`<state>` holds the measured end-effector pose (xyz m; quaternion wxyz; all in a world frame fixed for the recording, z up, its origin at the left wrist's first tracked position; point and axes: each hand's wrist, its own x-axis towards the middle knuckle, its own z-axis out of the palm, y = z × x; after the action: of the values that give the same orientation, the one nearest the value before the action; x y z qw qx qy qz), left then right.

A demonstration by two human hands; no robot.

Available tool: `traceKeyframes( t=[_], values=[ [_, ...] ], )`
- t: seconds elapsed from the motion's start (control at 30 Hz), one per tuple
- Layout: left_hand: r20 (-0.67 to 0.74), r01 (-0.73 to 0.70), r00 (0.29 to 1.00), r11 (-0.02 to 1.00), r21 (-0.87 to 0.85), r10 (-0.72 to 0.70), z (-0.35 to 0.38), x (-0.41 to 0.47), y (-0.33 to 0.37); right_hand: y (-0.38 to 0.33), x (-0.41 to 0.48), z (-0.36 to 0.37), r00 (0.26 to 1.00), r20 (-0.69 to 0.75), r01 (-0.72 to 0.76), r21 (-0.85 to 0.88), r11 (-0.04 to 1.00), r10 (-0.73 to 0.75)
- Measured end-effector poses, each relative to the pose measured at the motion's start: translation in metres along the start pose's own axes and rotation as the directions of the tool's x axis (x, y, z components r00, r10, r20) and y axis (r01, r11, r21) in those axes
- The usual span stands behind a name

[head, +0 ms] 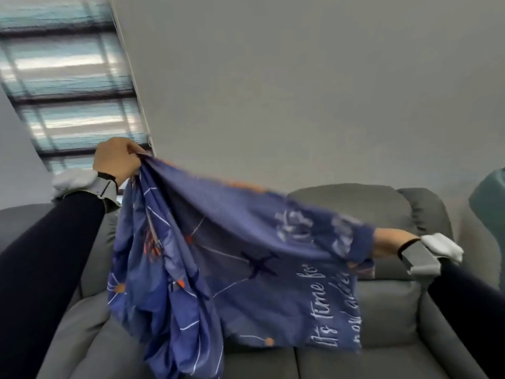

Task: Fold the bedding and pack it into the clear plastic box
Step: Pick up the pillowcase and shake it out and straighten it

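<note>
A blue bedding cloth with white script, orange dots and thin lines hangs in the air above the grey sofa. My left hand grips a bunched corner of it, raised high at the left. Only the wrist of my right hand shows at the right; its fingers are wrapped inside the cloth's other end. The cloth stretches between the two hands, with a gathered mass drooping below the left one. The clear plastic box is not in view.
A grey sofa fills the lower frame, its backrest against a plain grey wall. A window with striped blinds is at the upper left. Something teal shows at the right edge.
</note>
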<state>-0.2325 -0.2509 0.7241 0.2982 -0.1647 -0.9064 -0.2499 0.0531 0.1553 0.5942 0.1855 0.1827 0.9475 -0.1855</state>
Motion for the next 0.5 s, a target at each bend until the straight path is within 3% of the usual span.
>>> traceKeyframes(
  t=[0.03,0.07,0.1,0.13,0.2,0.23,0.27,0.3,0.33,0.37,0.4,0.43,0.47,0.5],
  values=[
    [-0.004,0.005,1.0,1.0,0.005,-0.005,0.0,-0.001,0.002,0.001,0.004,-0.004,0.998,0.036,0.057,0.048,0.997,-0.059],
    [-0.015,0.007,1.0,1.0,-0.004,-0.007,0.001,-0.001,0.003,0.006,0.017,-0.018,0.989,-0.045,0.147,0.177,0.973,-0.141],
    [-0.025,0.013,1.0,1.0,-0.01,-0.013,0.0,-0.001,0.006,0.006,0.017,-0.036,0.955,-0.243,0.241,0.314,0.918,-0.168],
    [-0.04,0.02,0.999,1.0,-0.01,-0.021,0.001,0.0,0.007,0.008,0.019,-0.058,0.878,-0.456,0.374,0.469,0.8,-0.144],
    [-0.07,0.052,0.996,0.998,-0.022,-0.053,0.0,0.001,0.01,0.01,0.018,-0.094,0.615,-0.786,0.694,0.578,0.428,0.065],
    [-0.07,0.075,0.995,0.996,-0.04,-0.078,-0.002,0.0,0.011,0.01,0.016,-0.099,0.574,-0.809,0.773,0.587,0.24,0.129],
    [-0.06,0.09,0.994,0.994,-0.053,-0.094,-0.004,0.001,0.01,0.012,0.019,-0.095,0.556,-0.826,0.798,0.561,0.219,0.089],
    [-0.035,0.109,0.993,0.991,-0.072,-0.112,-0.006,0.0,0.01,0.01,0.018,-0.081,0.607,-0.794,0.736,0.539,0.41,-0.045],
    [-0.005,0.121,0.993,0.989,-0.081,-0.122,-0.007,0.0,0.006,0.008,0.022,-0.06,0.725,-0.672,0.614,0.531,0.584,-0.151],
    [0.024,0.137,0.99,0.986,-0.092,-0.136,-0.007,0.0,0.004,0.011,0.031,-0.031,0.869,-0.46,0.421,0.495,0.76,-0.182],
    [0.069,0.158,0.986,0.981,-0.109,-0.151,-0.004,-0.001,0.0,0.015,0.037,-0.004,0.967,-0.198,0.232,0.431,0.872,-0.16],
    [0.118,0.171,0.981,0.978,-0.117,-0.157,-0.003,-0.004,-0.003,0.015,0.04,0.015,0.994,0.031,0.088,0.347,0.934,-0.105],
    [0.16,0.175,0.975,0.976,-0.13,-0.154,0.0,-0.004,-0.008,0.011,0.037,0.021,0.985,0.143,0.052,0.308,0.95,-0.101],
    [0.195,0.182,0.969,0.973,-0.139,-0.154,0.001,-0.007,-0.01,0.009,0.036,0.013,0.976,0.16,0.08,0.355,0.931,-0.145]
  ],
)
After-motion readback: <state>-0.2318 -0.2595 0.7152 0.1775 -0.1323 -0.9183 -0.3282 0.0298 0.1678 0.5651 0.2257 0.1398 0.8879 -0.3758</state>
